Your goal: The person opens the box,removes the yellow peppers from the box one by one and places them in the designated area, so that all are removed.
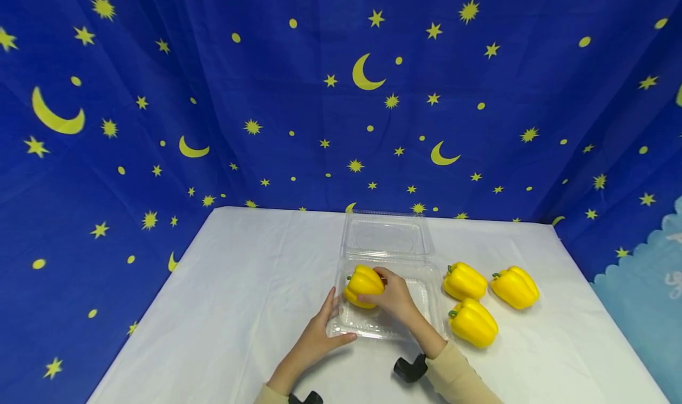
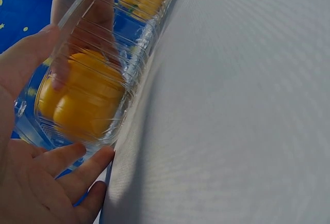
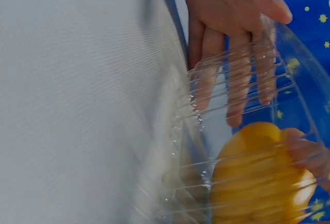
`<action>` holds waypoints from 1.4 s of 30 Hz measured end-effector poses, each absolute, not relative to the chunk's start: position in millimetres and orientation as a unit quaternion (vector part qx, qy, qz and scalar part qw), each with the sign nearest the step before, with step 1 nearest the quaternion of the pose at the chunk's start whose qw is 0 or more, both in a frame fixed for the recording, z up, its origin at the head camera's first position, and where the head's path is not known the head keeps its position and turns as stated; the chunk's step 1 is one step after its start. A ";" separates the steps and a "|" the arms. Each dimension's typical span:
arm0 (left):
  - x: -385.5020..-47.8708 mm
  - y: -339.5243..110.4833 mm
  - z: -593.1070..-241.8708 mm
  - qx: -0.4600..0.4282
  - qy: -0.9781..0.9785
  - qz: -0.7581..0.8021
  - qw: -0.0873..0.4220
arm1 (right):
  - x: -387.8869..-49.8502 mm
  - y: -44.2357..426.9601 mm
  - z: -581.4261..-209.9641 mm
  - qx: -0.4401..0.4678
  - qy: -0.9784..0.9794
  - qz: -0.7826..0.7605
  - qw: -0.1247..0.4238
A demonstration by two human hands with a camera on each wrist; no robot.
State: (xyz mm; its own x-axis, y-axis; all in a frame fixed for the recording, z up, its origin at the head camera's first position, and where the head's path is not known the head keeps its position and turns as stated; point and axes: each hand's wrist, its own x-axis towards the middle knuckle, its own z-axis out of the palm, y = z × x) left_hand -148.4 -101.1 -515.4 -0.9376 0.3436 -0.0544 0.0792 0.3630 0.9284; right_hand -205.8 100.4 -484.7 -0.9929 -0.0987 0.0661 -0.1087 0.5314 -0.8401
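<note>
A clear plastic clamshell container (image 1: 426, 327) lies on the table, its lid (image 1: 389, 238) folded back behind it. My right hand (image 1: 396, 298) grips a yellow bell pepper (image 1: 363, 282) inside the base, at the left side, with the stem pointing left. In the left wrist view this bell pepper (image 2: 90, 100) shows through the ribbed wall. Around the container's front left corner is my left hand (image 1: 314, 337), thumb at the front edge and fingers extended along the left wall. Right of the container lie three more yellow bell peppers (image 1: 473, 323).
A white cloth covers the table (image 1: 240, 285). Behind it and along the sides hangs a blue curtain (image 1: 298, 108) with yellow moons and stars. A light blue cloth (image 1: 639, 297) hangs at the right. Black wrist mounts (image 1: 410, 368) sit by both wrists.
</note>
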 end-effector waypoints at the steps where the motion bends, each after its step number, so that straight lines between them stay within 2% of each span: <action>1: -148.5 -101.0 -515.6 0.129 0.816 0.550 0.120 | -205.6 100.6 -484.3 0.056 -0.873 0.484 0.008; 11: -149.0 -101.7 -516.5 0.134 0.815 0.552 0.116 | -203.0 108.6 -468.3 0.055 -0.859 0.507 0.049; 19: -148.4 -100.9 -517.0 0.138 0.815 0.552 0.108 | -196.1 129.9 -439.9 0.026 -0.857 0.513 0.032; 29: -148.4 -100.4 -518.4 0.136 0.815 0.553 0.104 | -182.4 167.4 -412.4 0.001 -0.854 0.518 0.042; 42: -150.2 -100.8 -520.6 0.135 0.813 0.556 0.106 | -151.1 222.9 -397.2 -0.069 -0.881 0.466 0.043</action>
State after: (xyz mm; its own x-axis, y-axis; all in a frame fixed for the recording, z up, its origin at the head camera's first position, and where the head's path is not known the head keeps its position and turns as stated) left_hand -150.2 -100.8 -520.6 -0.9409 0.3380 -0.0222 0.1019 0.3450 0.9331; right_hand -151.1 222.9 -397.2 -0.9869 0.1611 0.0108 0.0819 0.5569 -0.8265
